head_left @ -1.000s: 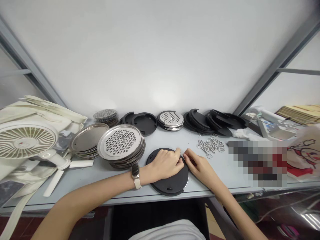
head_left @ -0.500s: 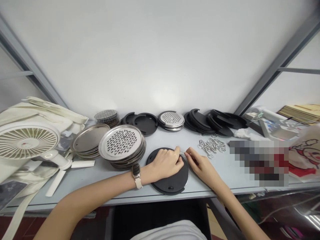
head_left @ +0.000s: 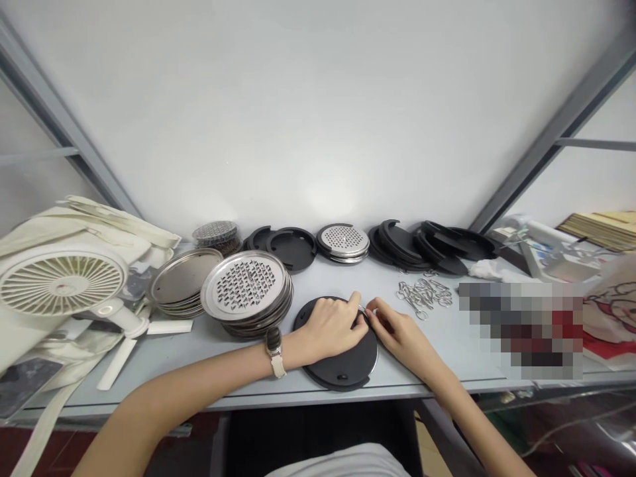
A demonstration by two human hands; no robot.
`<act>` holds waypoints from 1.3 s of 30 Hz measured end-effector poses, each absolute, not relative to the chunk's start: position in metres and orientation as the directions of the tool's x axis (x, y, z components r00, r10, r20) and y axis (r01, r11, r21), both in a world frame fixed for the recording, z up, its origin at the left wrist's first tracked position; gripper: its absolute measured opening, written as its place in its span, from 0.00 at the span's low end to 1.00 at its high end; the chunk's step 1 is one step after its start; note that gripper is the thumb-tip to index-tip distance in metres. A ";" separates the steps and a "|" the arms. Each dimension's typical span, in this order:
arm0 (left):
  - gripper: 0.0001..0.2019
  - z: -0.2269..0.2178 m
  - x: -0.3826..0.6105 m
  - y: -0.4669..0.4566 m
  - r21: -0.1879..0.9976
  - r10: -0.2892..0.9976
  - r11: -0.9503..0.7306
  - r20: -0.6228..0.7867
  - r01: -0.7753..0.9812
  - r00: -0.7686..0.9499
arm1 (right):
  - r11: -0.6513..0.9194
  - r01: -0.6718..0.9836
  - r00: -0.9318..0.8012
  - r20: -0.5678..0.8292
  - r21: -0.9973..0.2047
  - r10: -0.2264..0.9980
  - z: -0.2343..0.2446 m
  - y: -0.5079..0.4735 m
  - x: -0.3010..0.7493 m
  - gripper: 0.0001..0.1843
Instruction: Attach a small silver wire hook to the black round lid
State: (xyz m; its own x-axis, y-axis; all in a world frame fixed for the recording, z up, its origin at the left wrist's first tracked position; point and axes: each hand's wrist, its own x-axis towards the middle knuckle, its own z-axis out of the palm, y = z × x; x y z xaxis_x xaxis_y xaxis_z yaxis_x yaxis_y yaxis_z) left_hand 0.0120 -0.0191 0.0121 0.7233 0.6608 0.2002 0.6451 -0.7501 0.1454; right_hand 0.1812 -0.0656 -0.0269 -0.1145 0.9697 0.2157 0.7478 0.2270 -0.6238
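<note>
At six o'clock on the table [head_left: 472,351], the left hand [head_left: 328,328], grip unclear, braces the black disc [head_left: 332,370] while the right hand [head_left: 400,331] pinches thin wire [head_left: 362,308] at one o'clock, seemingly fitting it, next needing steady pressure.

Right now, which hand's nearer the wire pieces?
Right. Right hand is just left of the wire pieces; left hand is farther left, on the black disc.
</note>
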 end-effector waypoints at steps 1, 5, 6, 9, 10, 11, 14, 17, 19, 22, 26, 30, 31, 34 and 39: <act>0.07 0.012 0.012 -0.019 0.140 0.658 -0.752 0.206 0.644 0.724 | 0.226 0.749 -0.114 0.214 -0.623 0.970 -0.027 -0.066 0.181 0.07; 0.07 0.010 0.013 -0.018 0.121 0.660 -0.748 0.225 0.652 0.716 | 0.226 0.749 -0.115 0.214 -0.623 0.970 -0.028 -0.065 0.181 0.08; 0.07 0.009 0.013 -0.018 0.116 0.659 -0.750 0.227 0.651 0.717 | 0.226 0.749 -0.112 0.216 -0.623 0.970 -0.029 -0.065 0.180 0.09; 0.08 0.008 0.013 -0.018 0.102 0.645 -0.761 0.231 0.641 0.729 | 0.223 0.753 -0.104 0.222 -0.619 0.969 -0.030 -0.065 0.180 0.10; 0.08 0.007 0.012 -0.017 0.097 0.638 -0.767 0.231 0.634 0.735 | 0.220 0.756 -0.099 0.225 -0.617 0.969 -0.031 -0.065 0.181 0.10; 0.08 0.007 0.012 -0.018 0.092 0.630 -0.773 0.229 0.628 0.742 | 0.218 0.759 -0.095 0.227 -0.614 0.969 -0.031 -0.065 0.181 0.10; 0.09 0.007 0.012 -0.018 0.085 0.616 -0.785 0.221 0.614 0.756 | 0.214 0.763 -0.086 0.233 -0.610 0.969 -0.033 -0.064 0.181 0.11; 0.07 0.008 0.012 -0.018 0.109 0.633 -0.772 0.213 0.626 0.744 | 0.219 0.760 -0.090 0.235 -0.611 0.968 -0.032 -0.064 0.182 0.11; 0.08 0.008 0.013 -0.018 0.139 0.670 -0.742 0.203 0.656 0.714 | 0.221 0.762 -0.095 0.232 -0.608 0.968 -0.031 -0.064 0.181 0.10; 0.11 0.008 0.014 -0.018 0.183 0.737 -0.676 0.186 0.714 0.650 | 0.222 0.763 -0.105 0.223 -0.607 0.969 -0.029 -0.064 0.181 0.11; 0.09 0.007 0.013 -0.018 0.181 0.728 -0.685 0.187 0.706 0.659 | 0.232 0.755 -0.123 0.214 -0.613 0.969 -0.027 -0.063 0.180 0.11; 0.08 0.008 0.013 -0.019 0.177 0.698 -0.716 0.182 0.675 0.692 | 0.251 0.752 -0.144 0.220 -0.610 0.965 -0.026 -0.062 0.180 0.11; 0.08 0.008 0.013 -0.019 0.176 0.695 -0.719 0.181 0.672 0.696 | 0.255 0.752 -0.148 0.222 -0.608 0.964 -0.026 -0.062 0.180 0.11; 0.08 0.008 0.013 -0.019 0.168 0.690 -0.724 0.181 0.669 0.701 | 0.258 0.757 -0.149 0.226 -0.601 0.963 -0.026 -0.063 0.181 0.11; 0.08 0.009 0.013 -0.019 0.167 0.696 -0.718 0.172 0.676 0.697 | 0.266 0.770 -0.155 0.235 -0.579 0.960 -0.027 -0.064 0.181 0.12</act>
State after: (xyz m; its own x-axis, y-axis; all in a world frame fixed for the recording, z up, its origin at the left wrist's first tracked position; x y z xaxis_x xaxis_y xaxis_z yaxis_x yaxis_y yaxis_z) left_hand 0.0132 -0.0194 0.0089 0.6968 0.6963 0.1722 0.6760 -0.7177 0.1669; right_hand 0.1815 -0.0638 -0.0269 -0.1549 0.9596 0.2348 0.7704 0.2661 -0.5793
